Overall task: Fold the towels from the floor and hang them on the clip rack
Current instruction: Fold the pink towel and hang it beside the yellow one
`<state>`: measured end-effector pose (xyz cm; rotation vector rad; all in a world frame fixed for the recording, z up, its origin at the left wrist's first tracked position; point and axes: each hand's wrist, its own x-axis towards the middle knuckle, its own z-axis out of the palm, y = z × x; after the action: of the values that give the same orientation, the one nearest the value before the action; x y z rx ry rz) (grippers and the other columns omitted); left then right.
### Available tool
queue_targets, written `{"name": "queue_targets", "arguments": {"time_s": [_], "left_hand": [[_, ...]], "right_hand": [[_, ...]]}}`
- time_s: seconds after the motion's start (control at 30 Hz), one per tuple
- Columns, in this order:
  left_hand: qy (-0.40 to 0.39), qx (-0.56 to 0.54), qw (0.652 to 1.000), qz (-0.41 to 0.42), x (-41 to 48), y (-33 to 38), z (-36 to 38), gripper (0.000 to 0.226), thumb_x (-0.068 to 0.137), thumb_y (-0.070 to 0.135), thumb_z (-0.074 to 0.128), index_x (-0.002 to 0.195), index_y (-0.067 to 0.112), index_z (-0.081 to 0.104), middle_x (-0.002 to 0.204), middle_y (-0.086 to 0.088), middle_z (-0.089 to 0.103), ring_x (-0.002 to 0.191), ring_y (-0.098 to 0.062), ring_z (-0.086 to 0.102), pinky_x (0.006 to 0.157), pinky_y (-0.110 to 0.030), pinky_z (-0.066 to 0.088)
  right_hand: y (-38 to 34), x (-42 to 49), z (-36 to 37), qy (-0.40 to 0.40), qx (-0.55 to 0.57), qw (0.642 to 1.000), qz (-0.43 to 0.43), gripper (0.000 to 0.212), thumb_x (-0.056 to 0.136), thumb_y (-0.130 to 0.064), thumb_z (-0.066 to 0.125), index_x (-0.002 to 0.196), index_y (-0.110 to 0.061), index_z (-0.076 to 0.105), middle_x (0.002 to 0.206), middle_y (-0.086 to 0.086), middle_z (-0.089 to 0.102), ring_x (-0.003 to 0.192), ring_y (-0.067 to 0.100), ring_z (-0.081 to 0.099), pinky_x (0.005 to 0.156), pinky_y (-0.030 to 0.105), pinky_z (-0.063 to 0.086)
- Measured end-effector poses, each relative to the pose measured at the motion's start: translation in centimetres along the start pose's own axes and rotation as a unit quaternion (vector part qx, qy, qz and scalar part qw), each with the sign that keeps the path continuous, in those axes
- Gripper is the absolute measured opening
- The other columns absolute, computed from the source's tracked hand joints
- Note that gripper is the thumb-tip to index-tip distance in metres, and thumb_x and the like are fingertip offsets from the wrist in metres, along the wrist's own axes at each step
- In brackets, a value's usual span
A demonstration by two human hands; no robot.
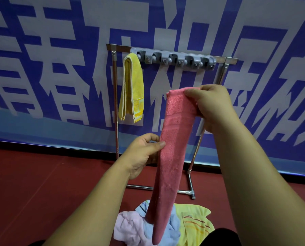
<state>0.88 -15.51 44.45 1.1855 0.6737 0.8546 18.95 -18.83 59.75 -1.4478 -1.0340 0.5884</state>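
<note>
A pink towel (173, 148), folded into a long narrow strip, hangs down in front of me. My right hand (213, 105) grips its top end, and my left hand (144, 153) pinches its left edge about a third of the way down. Behind it stands a metal rack with a grey clip rack (174, 58) on its top bar. A folded yellow towel (132, 87) hangs from the leftmost clip. The other clips hold nothing. On the floor below lie a pale pink towel (128, 226), a light blue towel (173, 222) and a yellow striped towel (194, 222).
The rack's chrome legs (189, 174) stand on a dark red floor (41, 183) against a blue and white banner wall (59, 59). A dark shape (220, 237), partly cut off, sits at the bottom edge by the yellow striped towel.
</note>
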Motion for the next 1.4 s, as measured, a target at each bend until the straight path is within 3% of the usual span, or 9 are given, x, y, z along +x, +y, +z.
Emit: {"name": "queue_targets", "arguments": {"time_s": [0.2, 0.53, 0.67, 0.87, 0.97, 1.03, 1.13, 1.3, 1.4], "left_hand": [[0.019, 0.010, 1.000, 0.001, 0.5, -1.2, 0.5, 0.030, 0.088, 0.004, 0.082, 0.115, 0.007, 0.070, 0.104, -0.011, 0.079, 0.090, -0.022, 0.076, 0.074, -0.031, 0.060], [0.068, 0.029, 0.997, 0.002, 2.5, -1.6, 0.4, 0.007, 0.096, 0.007, 0.076, 0.103, 0.008, 0.074, 0.090, -0.009, 0.081, 0.078, -0.019, 0.075, 0.076, -0.032, 0.059], [0.099, -0.008, 0.992, -0.074, 4.1, -1.8, 0.3, 0.004, 0.101, 0.012, 0.071, 0.097, 0.013, 0.071, 0.080, -0.003, 0.079, 0.066, -0.014, 0.073, 0.071, -0.031, 0.056], [0.160, -0.117, 0.960, -0.200, 5.4, -5.6, -1.2, 0.025, 0.105, 0.004, 0.061, 0.129, 0.005, 0.067, 0.098, -0.013, 0.079, 0.083, -0.022, 0.076, 0.076, -0.036, 0.062], [0.180, -0.137, 0.946, -0.232, 4.2, -8.1, -2.0, 0.035, 0.102, -0.004, 0.058, 0.137, -0.001, 0.065, 0.097, -0.017, 0.079, 0.085, -0.025, 0.076, 0.081, -0.038, 0.063], [0.185, -0.139, 0.948, -0.221, 3.4, -8.8, -2.5, 0.035, 0.102, -0.008, 0.054, 0.134, 0.000, 0.067, 0.094, -0.018, 0.081, 0.080, -0.026, 0.078, 0.077, -0.039, 0.065], [0.175, -0.154, 0.956, -0.178, 2.6, -8.3, -3.0, 0.035, 0.103, -0.010, 0.049, 0.131, 0.002, 0.067, 0.094, -0.017, 0.081, 0.077, -0.024, 0.080, 0.070, -0.034, 0.067], [0.158, -0.163, 0.968, -0.107, 2.5, -6.0, -3.0, 0.038, 0.106, -0.009, 0.044, 0.137, -0.002, 0.063, 0.103, -0.016, 0.080, 0.082, -0.021, 0.080, 0.069, -0.031, 0.066], [0.139, -0.137, 0.976, -0.098, 2.5, -4.6, -3.0, 0.041, 0.108, 0.002, 0.049, 0.146, 0.013, 0.062, 0.121, -0.016, 0.078, 0.096, -0.023, 0.079, 0.076, -0.034, 0.065]], "right_hand": [[-0.9, 1.0, 0.8, 0.005, 0.012, 1.000, 0.002, 0.009, 0.091, -0.011, 0.075, 0.086, -0.004, 0.076, 0.096, 0.022, 0.078, 0.094, 0.039, 0.077, 0.076, 0.056, 0.065], [-0.3, 5.4, 0.7, 0.018, 0.014, 1.000, -0.002, 0.010, 0.094, -0.013, 0.073, 0.091, -0.003, 0.074, 0.090, 0.016, 0.079, 0.078, 0.028, 0.080, 0.070, 0.045, 0.068], [6.1, 7.3, 1.2, -0.070, -0.040, 0.990, 0.116, 0.049, 0.098, -0.053, 0.067, 0.107, -0.004, 0.068, 0.106, 0.014, 0.076, 0.092, 0.028, 0.077, 0.088, 0.046, 0.064], [19.6, -0.4, 3.0, -0.215, -0.029, 0.927, 0.307, 0.055, 0.093, -0.068, 0.064, 0.067, -0.020, 0.063, 0.062, -0.001, 0.054, 0.057, 0.015, 0.047, 0.062, 0.028, 0.037], [23.3, -3.8, 3.9, -0.247, 0.012, 0.911, 0.329, 0.047, 0.096, -0.061, 0.065, 0.088, -0.017, 0.081, 0.087, 0.000, 0.079, 0.072, 0.013, 0.064, 0.074, 0.030, 0.042], [24.5, -4.8, 4.2, -0.234, 0.059, 0.918, 0.316, 0.037, 0.096, -0.045, 0.071, 0.103, -0.009, 0.078, 0.105, 0.009, 0.079, 0.082, 0.016, 0.065, 0.080, 0.033, 0.043], [24.9, -5.4, 4.5, -0.223, 0.111, 0.919, 0.304, 0.017, 0.092, -0.023, 0.077, 0.101, -0.010, 0.071, 0.097, 0.014, 0.071, 0.083, 0.022, 0.063, 0.080, 0.036, 0.045], [24.0, -5.0, 4.4, -0.268, 0.133, 0.915, 0.272, 0.018, 0.090, -0.015, 0.077, 0.106, -0.007, 0.079, 0.100, 0.017, 0.076, 0.087, 0.027, 0.068, 0.085, 0.037, 0.052], [22.1, -3.9, 4.6, -0.240, 0.206, 0.917, 0.243, 0.017, 0.095, -0.001, 0.067, 0.108, -0.001, 0.078, 0.105, 0.021, 0.078, 0.088, 0.028, 0.073, 0.087, 0.037, 0.059]]}}
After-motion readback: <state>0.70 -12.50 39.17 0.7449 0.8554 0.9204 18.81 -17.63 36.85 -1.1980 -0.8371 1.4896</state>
